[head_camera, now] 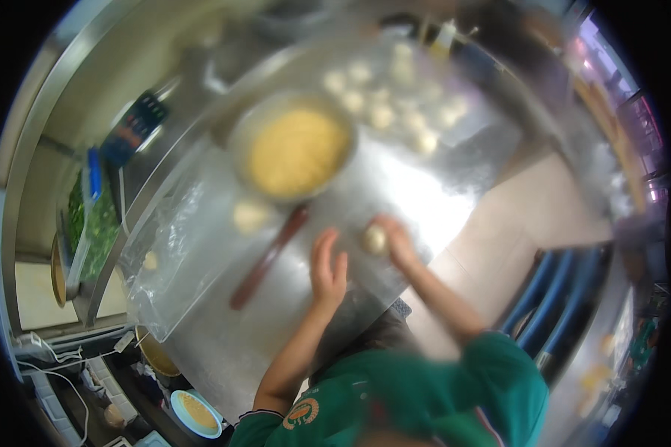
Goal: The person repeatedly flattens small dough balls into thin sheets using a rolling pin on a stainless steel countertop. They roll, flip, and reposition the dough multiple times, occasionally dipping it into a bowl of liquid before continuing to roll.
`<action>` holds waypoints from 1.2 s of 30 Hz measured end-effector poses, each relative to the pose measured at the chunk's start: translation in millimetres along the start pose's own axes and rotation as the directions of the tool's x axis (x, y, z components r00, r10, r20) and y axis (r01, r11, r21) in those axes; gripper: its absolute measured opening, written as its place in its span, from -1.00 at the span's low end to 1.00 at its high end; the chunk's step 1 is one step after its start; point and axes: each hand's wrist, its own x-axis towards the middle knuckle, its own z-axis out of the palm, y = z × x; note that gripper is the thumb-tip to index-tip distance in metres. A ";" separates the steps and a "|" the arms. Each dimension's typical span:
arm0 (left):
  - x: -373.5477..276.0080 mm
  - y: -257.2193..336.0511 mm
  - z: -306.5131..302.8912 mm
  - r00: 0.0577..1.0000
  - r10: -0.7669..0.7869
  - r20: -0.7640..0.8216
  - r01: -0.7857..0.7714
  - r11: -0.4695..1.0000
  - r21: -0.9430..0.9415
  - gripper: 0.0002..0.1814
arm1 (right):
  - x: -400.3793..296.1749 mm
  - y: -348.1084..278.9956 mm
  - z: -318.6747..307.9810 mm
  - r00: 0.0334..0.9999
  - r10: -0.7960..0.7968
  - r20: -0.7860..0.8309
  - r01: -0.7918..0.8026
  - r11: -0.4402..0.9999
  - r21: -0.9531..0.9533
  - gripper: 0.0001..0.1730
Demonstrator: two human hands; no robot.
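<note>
My right hand (396,239) grips a pale round dough ball (376,239) at its side, over the metal worktable (223,346). My left hand (327,276) is just left of it, with fingers apart and nothing visible in them. Left of that hand lies a reddish-brown stick-like tool (265,262), slanting toward a bowl (237,162). Yellow crumbly filling (299,151) is in the bowl. A pale lump of dough (250,217) sits beside the bowl's near side, by a clear plastic sheet (184,223). Much of the scene is blurred.
Several pale dough balls (381,114) are grouped at the table's far right. A smaller dough scrap (150,260) rests on the plastic at left. Bagged green leaves (100,229) lie beyond the left edge. Below left is a light-blue bowl (217,427); blue tubular bars (559,302) are at right.
</note>
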 end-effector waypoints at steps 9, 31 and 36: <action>156.8 -42.8 174.5 0.758 -0.619 0.208 0.627 0.601 -0.496 -0.53 | 99.4 -75.4 -143.6 0.787 -0.554 0.271 0.248 -0.118 -0.961 -0.53; 377.5 76.7 215.7 0.997 -0.016 -0.079 -0.021 0.891 -0.454 -0.93 | 343.1 -110.8 -196.6 0.856 -0.249 0.453 0.458 -0.041 -0.888 -0.50; 365.3 80.4 190.8 0.998 0.068 0.003 -0.061 0.908 -0.413 -0.93 | 321.4 -92.7 -215.8 0.883 -0.285 0.374 0.370 -0.070 -0.926 -0.49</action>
